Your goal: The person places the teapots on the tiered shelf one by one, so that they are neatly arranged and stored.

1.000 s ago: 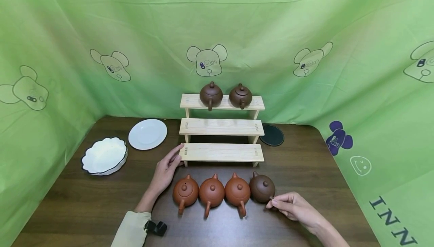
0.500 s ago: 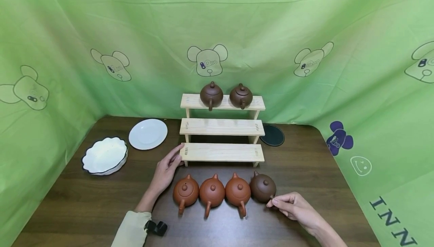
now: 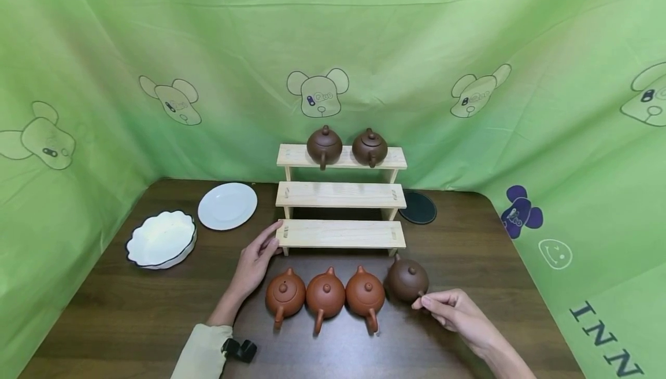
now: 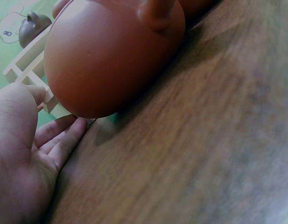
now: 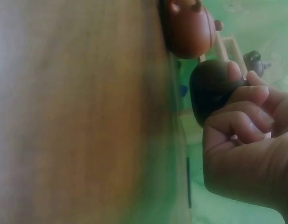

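My right hand [image 3: 458, 316] pinches the handle of a dark brown teapot [image 3: 408, 281], at the right of the row. In the right wrist view, background shows between this teapot's [image 5: 207, 86] base and the tabletop. Left of it stand three reddish-brown teapots [image 3: 325, 296], spouts toward the wooden three-tier stand [image 3: 340, 233] and handles toward me. My left hand [image 3: 252, 266] touches the left end of the lowest shelf, fingers extended. In the left wrist view its fingers [image 4: 59, 140] lie close by a reddish-brown teapot [image 4: 106, 60], partly hidden behind it.
Two dark brown teapots [image 3: 324, 147] sit on the top shelf. At the left are a white plate [image 3: 227, 205] and a scalloped white dish [image 3: 161, 240]. A dark round mat [image 3: 418, 207] lies at the stand's right. A green curtain [image 3: 395, 38] encloses the table [image 3: 125, 321].
The dark brown teapot in my right hand has moved up from the table, slightly away from me and to the right. My left hand has stayed at the shelf end.
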Available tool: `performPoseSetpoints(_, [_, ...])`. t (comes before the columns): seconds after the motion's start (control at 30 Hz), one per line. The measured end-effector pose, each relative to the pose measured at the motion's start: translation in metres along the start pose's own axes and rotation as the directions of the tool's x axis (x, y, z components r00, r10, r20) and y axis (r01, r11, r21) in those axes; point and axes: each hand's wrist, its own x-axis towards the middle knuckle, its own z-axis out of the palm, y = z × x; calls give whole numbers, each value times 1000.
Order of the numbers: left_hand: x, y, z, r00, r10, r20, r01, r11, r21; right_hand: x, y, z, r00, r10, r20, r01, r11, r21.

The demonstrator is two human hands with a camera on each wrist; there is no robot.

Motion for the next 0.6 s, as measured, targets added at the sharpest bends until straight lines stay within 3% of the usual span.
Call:
performPoseSetpoints(0.27, [1,6,0,996,-89,4,89,995,33,9,-19,0,1000,-24,-3,24,1000,17])
performPoseSetpoints(0.6, [1,6,2,998,-63,0,63,997,49,19,-39,7,996,-26,-83,29,999,31])
